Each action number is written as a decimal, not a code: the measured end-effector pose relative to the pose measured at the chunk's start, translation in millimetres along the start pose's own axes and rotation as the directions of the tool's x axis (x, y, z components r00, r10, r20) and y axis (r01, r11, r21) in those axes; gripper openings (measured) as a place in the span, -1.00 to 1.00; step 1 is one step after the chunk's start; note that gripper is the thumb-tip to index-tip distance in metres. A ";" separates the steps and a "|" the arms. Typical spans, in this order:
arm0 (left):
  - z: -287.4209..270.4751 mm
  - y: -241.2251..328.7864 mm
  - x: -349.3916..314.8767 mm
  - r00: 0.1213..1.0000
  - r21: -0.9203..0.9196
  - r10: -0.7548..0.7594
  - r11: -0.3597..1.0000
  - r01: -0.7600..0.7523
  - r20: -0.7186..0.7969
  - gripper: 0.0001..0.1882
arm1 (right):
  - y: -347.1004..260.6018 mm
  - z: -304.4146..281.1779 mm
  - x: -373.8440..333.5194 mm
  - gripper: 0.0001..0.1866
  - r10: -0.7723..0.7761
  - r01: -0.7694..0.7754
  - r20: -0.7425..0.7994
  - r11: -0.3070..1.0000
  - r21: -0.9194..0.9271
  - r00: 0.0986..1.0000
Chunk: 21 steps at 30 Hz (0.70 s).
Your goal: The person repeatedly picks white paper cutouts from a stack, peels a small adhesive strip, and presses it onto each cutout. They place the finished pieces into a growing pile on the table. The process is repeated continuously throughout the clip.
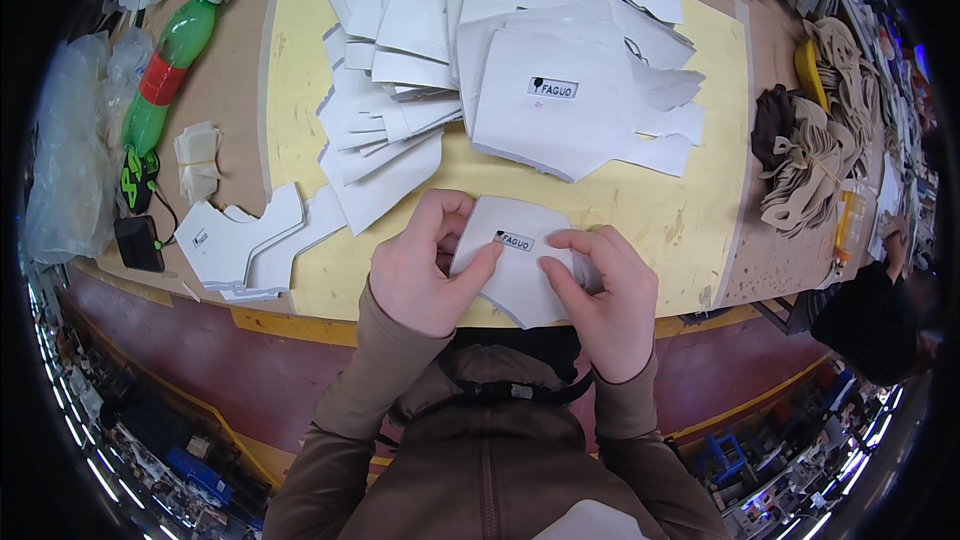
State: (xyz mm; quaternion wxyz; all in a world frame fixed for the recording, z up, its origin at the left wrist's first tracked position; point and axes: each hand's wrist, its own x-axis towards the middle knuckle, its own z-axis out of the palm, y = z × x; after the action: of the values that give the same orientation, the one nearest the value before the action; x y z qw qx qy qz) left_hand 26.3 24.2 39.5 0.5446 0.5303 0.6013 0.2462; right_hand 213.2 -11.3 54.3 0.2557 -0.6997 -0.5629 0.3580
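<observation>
Between my two hands, close to the table's front edge, is a white cut panel (525, 285) with a small dark-lettered label (515, 240) on it. My left hand (425, 255) grips the panel's left side, its thumb lying beside the label. On the right side, my right hand (607, 290) pinches the panel between thumb and fingers. Beyond my hands lies a big fanned pile of white panels (530, 35); its top piece carries a similar label. To the left, a few more white panels (240, 235) overlap, one with a label.
A yellow sheet (680, 240) covers the table's middle. Left are a green bottle (180, 50), a clear plastic bag (70, 160), a banded bundle of small pieces (198, 160) and a black box-like item (140, 243). Right are bundles of beige pieces (810, 175) and another person (870, 320).
</observation>
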 end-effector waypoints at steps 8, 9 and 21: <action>2.5 1.1 -1.0 1.000 -0.002 0.009 1.000 -0.009 -0.007 -0.64 | -0.7 0.4 0.6 -0.80 -0.001 0.001 -0.004 1.000 -0.005 1.000; 2.6 1.2 -1.0 1.000 0.001 0.011 1.000 -0.011 -0.006 -0.65 | -1.4 0.6 -0.3 -0.80 0.019 -0.019 0.001 1.000 -0.007 1.000; 5.4 -0.9 -1.8 0.998 0.031 0.048 0.998 -0.047 -0.027 -0.66 | -1.4 10.3 -6.1 -0.74 -0.123 0.102 -0.131 0.982 -0.157 0.984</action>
State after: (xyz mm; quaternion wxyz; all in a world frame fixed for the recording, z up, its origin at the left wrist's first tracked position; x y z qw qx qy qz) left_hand 30.7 20.8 37.8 0.5222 0.5489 0.5998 0.2574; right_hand 203.6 -17.4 50.4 0.2612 -0.7072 -0.6075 0.2499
